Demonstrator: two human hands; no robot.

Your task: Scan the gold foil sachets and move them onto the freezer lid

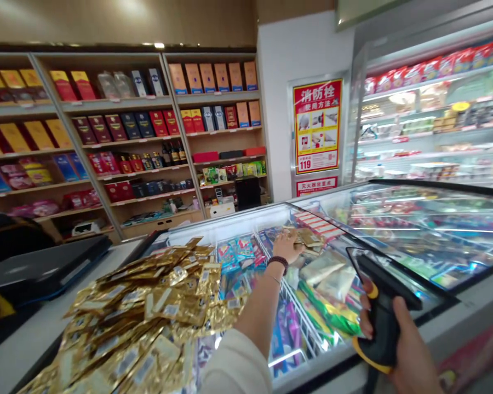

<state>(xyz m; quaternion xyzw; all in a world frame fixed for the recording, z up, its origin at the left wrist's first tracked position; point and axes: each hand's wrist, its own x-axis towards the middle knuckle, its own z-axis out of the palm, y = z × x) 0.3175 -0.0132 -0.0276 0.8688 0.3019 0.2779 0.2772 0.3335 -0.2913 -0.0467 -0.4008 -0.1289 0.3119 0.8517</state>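
Note:
My left hand [286, 246], with a dark beaded bracelet at the wrist, reaches over into the chest freezer [267, 220]. Its fingers are curled at a few gold foil packets [310, 239] near the freezer's back wall; the fingertips are partly hidden. In my right hand [406, 339] is a black and yellow barcode scanner [380, 317], held up at the freezer's front edge. A large heap of gold foil packets [160, 306], some showing barcode labels, covers the left end of the freezer.
White wire dividers [298, 306] split the freezer, with blue packets [238, 251] and green and yellow packets [332, 312] inside. A glass lid [414, 235] lies to the right. A dark monitor or terminal [53, 268] stands at left; shelves of boxes [139, 126] line the back.

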